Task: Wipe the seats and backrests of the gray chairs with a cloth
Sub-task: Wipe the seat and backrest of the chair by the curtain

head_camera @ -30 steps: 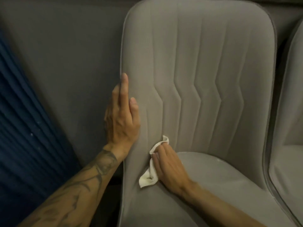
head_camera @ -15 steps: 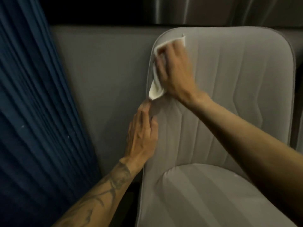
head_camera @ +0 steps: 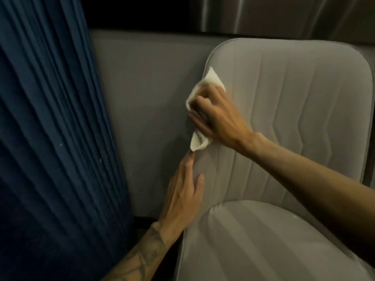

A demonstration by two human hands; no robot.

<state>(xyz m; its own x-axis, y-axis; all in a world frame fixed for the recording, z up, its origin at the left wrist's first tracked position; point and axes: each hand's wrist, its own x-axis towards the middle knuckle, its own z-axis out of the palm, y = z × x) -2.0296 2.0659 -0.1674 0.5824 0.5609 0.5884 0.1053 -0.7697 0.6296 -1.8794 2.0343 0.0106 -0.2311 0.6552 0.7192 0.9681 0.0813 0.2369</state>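
Right hand (head_camera: 218, 116): fingers (head_camera: 199, 102) curled, bunching the white cloth (head_camera: 211, 80) against the upper left edge of the gray chair (head_camera: 294, 110) backrest. Cloth sticks out above the knuckles and hangs in a point below the palm, wrapped over the piped edge. Thumb lies along that edge, below the curled fingers.

Left hand (head_camera: 182, 191): holds nothing. Flat on the left side of the backrest, lower down, fingers straight and mostly together, thumb slightly apart resting on the front face. Index fingertip sits just under the hanging cloth tip, touching or nearly so, can't tell which. Forearm is tattooed.

Seat cushion (head_camera: 263, 240) is bottom right, right forearm crosses above it. Dark blue pleated curtain (head_camera: 50, 138) at left, gray panel (head_camera: 146, 98) behind the chair.
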